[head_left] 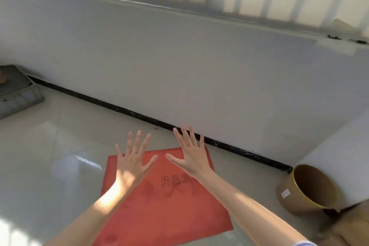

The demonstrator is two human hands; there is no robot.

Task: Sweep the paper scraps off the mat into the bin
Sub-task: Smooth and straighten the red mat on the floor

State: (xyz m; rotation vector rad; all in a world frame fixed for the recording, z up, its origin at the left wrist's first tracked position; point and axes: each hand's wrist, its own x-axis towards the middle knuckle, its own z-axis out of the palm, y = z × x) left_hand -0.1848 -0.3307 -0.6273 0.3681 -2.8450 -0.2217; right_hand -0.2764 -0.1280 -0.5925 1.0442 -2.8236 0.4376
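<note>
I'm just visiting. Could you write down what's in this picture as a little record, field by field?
Setting: tiled floor beside a white wall
Mat: red, flat on the floor, dark printed characters, nothing loose visible on it
Bin: brown, round, tilted, right of the mat and apart from it
Left hand: fingers spread, holding nothing, over the mat's far end
Right hand: the same, beside the left

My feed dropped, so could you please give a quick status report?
Left hand open, right hand open, both over red mat. No scraps discernible on it. Brown bin at right, tilted, mouth showing. Nothing seen between.
</note>
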